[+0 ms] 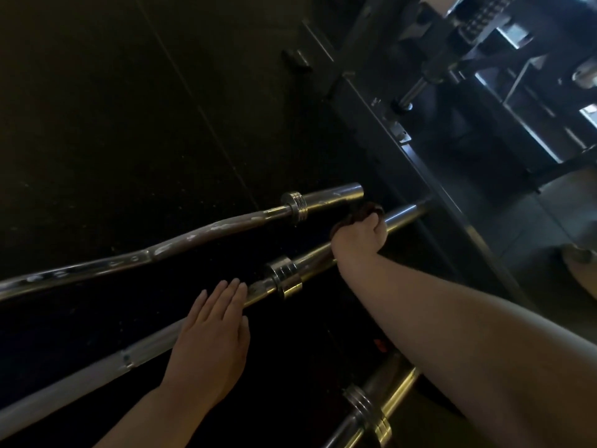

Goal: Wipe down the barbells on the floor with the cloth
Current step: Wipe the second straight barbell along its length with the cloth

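Three barbells lie on the floor [129,124]. Farthest left, the curved barbell [193,237] shows white smears, so I judge it unwiped. My left hand [210,341] rests flat, fingers straight, on the middle barbell [97,371]. My right hand [358,237] grips the one dark cloth [368,210] around its sleeve, mid-wipe. I cannot tell whether the third barbell [387,396], lower right, is wiped.

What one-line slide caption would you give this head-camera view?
Right hand grips a dark cloth around the sleeve of the middle barbell while the left hand lies flat on its shaft.
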`<state>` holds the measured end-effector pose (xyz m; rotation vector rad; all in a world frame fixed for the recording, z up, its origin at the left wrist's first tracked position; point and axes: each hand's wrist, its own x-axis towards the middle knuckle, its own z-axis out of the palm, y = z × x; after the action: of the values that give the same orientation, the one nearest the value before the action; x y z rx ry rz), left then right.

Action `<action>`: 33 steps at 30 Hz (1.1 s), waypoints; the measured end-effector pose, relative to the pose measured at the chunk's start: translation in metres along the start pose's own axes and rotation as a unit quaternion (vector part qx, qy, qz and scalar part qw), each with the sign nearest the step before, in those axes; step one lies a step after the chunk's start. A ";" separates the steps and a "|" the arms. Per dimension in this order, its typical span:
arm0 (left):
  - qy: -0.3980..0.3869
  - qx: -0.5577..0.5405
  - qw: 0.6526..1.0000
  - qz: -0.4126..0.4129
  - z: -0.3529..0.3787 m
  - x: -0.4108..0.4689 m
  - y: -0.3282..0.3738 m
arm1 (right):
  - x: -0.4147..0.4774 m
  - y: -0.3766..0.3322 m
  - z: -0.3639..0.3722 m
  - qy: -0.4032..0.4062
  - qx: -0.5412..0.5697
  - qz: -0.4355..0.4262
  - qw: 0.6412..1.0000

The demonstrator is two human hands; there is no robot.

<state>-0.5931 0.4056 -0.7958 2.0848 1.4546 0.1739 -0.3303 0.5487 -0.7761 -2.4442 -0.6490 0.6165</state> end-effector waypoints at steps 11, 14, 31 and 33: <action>-0.009 0.000 1.000 -0.001 0.001 -0.001 0.000 | -0.040 0.020 0.001 0.009 -0.037 -0.094 0.995; 0.001 -0.016 1.000 0.004 0.000 0.000 0.000 | -0.051 0.018 0.006 0.012 -0.046 -0.109 0.993; 0.010 -0.029 0.999 0.020 0.000 -0.002 -0.005 | -0.079 0.039 -0.026 -0.218 -0.238 -0.421 0.847; 0.014 -0.028 0.999 0.020 0.001 -0.001 -0.005 | -0.076 0.048 -0.027 -0.203 -0.242 -0.429 0.846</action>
<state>-0.5971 0.4054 -0.7991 2.0745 1.4088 0.2574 -0.3598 0.4608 -0.7622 -2.0680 -2.1276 0.6204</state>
